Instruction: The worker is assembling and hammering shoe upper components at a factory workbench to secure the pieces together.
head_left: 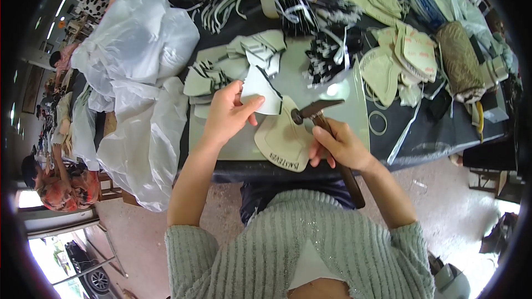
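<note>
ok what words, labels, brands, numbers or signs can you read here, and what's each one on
Dark lettering along the lower edge of the cream template beside the hammer: partly legible, but I won't copy wording.
Red print on the pale rounded piece at right: too small and blurred to read.
Any other markings: too small or blurred.

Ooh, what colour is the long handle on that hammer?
The hammer's handle is brown; it shows best in the head view.

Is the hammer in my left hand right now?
No, the right hand holds the hammer, while the left hand pinches a white piece with a black edge.
</note>
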### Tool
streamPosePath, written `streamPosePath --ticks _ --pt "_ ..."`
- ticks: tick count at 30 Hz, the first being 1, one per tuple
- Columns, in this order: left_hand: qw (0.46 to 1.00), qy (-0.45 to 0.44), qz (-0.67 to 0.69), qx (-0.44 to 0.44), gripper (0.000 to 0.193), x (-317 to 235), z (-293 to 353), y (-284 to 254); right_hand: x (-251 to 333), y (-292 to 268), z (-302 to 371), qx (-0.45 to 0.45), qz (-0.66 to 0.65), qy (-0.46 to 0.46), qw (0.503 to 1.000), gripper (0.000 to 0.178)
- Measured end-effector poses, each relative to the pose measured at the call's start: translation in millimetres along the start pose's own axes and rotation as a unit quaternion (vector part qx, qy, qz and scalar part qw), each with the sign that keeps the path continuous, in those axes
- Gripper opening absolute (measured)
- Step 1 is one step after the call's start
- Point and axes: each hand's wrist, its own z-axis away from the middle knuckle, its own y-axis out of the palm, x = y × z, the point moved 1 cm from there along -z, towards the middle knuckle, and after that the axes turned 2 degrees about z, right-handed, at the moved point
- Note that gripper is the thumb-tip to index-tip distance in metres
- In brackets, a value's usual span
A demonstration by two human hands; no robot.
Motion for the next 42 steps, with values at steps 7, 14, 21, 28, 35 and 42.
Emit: streamPosePath --ticks 7,14,21,28,35,42 --pt "0.994 -0.08 0.067 0.032 0.02 24 28 17 3 -21 -36 -0.037 0.11 0.03 0.993 0.034" --pt "0.985 -0.109 0.093 0.095 0.02 17 26 45 2 -22 -42 0.004 0.121 0.049 0.991 0.036" --pt "0.991 -0.111 0.056 0.059 0.019 29 28 59 6 -21 -39 -0.026 0.119 0.054 0.991 0.039" --pt "0.985 -0.139 0.071 0.076 0.018 25 28 58 8 -18 -39 -0.044 0.124 0.053 0.99 0.039" --pt "0.99 -0.121 0.056 0.049 0.019 26 29 63 6 -17 -39 -0.053 0.125 0.042 0.99 0.037" --pt "0.983 -0.141 0.095 0.064 0.017 29 26 59 4 -17 -40 -0.057 0.124 0.041 0.99 0.036"
